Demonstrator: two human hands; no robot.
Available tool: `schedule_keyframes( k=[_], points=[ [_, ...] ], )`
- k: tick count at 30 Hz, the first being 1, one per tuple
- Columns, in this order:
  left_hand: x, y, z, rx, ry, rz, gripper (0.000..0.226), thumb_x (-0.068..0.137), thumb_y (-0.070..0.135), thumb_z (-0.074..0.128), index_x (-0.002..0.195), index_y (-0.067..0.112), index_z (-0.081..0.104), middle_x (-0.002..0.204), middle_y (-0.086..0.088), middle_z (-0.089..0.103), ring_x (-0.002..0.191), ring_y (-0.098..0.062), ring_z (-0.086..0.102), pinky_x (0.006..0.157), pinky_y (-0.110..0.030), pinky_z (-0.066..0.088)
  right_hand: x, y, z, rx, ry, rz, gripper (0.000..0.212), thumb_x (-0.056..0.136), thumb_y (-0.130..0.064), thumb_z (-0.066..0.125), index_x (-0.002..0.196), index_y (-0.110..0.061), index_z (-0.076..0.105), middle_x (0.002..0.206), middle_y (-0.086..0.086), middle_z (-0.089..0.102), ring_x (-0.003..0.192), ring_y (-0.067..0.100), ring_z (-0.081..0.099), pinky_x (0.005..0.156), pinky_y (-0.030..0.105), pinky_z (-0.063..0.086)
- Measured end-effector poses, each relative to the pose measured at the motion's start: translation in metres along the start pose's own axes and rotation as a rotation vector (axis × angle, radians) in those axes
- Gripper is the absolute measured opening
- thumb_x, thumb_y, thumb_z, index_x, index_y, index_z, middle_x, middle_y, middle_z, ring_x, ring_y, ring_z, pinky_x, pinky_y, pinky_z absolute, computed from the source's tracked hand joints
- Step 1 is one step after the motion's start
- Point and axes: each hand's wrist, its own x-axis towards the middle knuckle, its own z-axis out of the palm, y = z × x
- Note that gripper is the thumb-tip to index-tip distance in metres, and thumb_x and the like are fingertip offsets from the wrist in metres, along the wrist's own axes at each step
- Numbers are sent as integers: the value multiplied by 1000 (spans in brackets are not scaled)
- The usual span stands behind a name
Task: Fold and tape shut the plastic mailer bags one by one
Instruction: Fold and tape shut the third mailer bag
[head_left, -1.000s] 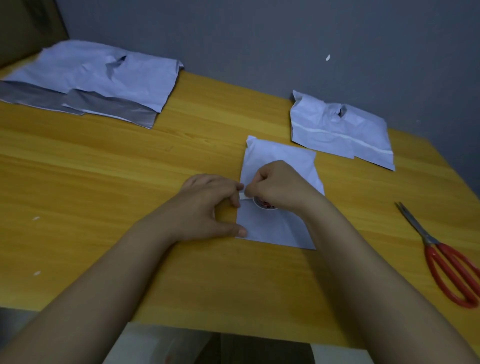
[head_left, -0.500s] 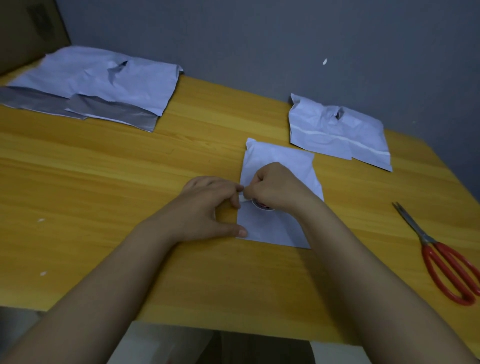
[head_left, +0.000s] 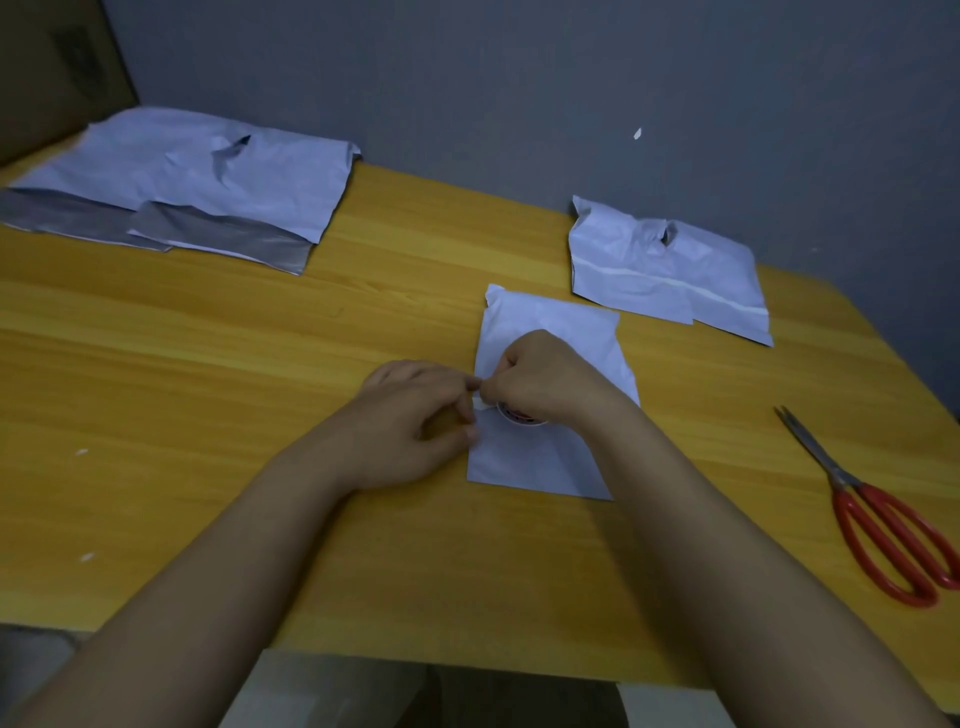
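Mid-worktop we see the folded white plastic mailer bag (head_left: 550, 462). Right hand (head_left: 545, 379) clamps the small tape roll (head_left: 519, 415) on it; left hand (head_left: 415, 415) pinches the tape end. Taping step, we judge: next, draw out a strip, cut with the red-handled scissors (head_left: 878, 525).

Your bench (head_left: 208, 415) is smooth yellow wood-grain with a soft sheen. The folded mailer bag (head_left: 550, 457) in front of you is thin white plastic, matt and lightly creased. The flat bags at far left (head_left: 208, 176) show crumpled white film with glossy grey inner flaps. The scissors (head_left: 878, 514) have dull metal blades and shiny red plastic handles. The wall (head_left: 519, 78) is matt grey.
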Motion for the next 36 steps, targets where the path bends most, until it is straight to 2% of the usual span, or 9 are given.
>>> schedule_keyframes(
  k=[2, 4, 7, 10, 13, 18, 24, 33, 36],
  points=[
    [1, 1, 0, -26, 14, 13, 28, 80, 52, 39, 90, 34, 59, 119, 27, 51, 124, -2, 41, 104, -30, 28, 0, 0, 0, 1, -5, 7, 23, 82, -22, 68, 71, -5, 56, 72, 14, 55, 69, 24, 54, 62, 31, 40],
    [2, 1, -1, -31, 38, 54, 34, 83, 45, 39, 88, 24, 64, 119, 15, 61, 120, -4, 47, 100, -33, 36, 1, 0, 0, 7, -9, 17, 26, 81, -21, 69, 68, -7, 52, 69, 13, 53, 67, 23, 52, 61, 31, 39],
    [3, 2, -3, -12, 47, 65, 42, 86, 44, 38, 89, 17, 70, 120, 4, 64, 113, -10, 54, 95, -33, 41, 0, -1, 0, -6, -10, 26, 34, 81, -21, 69, 60, -9, 46, 63, 9, 49, 61, 20, 49, 60, 31, 38],
    [2, 3, -4, -14, 56, 53, 45, 87, 44, 37, 97, 17, 72, 118, 5, 65, 108, -12, 57, 94, -32, 43, 0, -1, 0, -2, -12, 33, 40, 80, -19, 69, 54, -11, 41, 55, 5, 42, 52, 17, 42, 55, 28, 35],
    [2, 4, -5, -15, 71, 66, 41, 89, 39, 39, 105, 18, 70, 111, 8, 67, 102, -12, 60, 90, -33, 46, 0, -1, 0, 6, -19, 51, 37, 79, -18, 71, 54, -11, 43, 55, 5, 44, 52, 17, 44, 54, 27, 35],
    [0, 4, -5, 15, 54, 53, 47, 87, 43, 36, 110, 22, 71, 117, 11, 64, 108, -10, 56, 92, -32, 45, 1, -1, 0, 4, -17, 48, 37, 78, -18, 71, 55, -11, 43, 56, 5, 43, 54, 18, 44, 56, 28, 36],
    [0, 2, -3, 51, 50, 101, 44, 88, 40, 40, 114, 22, 70, 116, 7, 63, 106, -14, 56, 87, -34, 47, 2, 0, 0, 16, -34, 55, 38, 80, -18, 69, 55, -11, 42, 55, 6, 41, 52, 18, 42, 57, 29, 35],
    [-1, 3, -1, 188, 66, 133, 41, 88, 35, 41, 112, 22, 71, 111, -1, 63, 103, -21, 57, 82, -35, 48, 5, 0, 1, -14, -36, 62, 39, 80, -18, 68, 55, -12, 38, 55, 5, 38, 51, 18, 40, 53, 28, 32],
    [-1, 6, 0, 249, 101, 114, 41, 87, 36, 40, 108, 23, 73, 106, 0, 62, 100, -22, 57, 76, -34, 49, 5, 0, 1, -43, -28, 58, 39, 79, -19, 69, 56, -13, 37, 56, 4, 37, 53, 18, 40, 51, 28, 30]
  ],
)
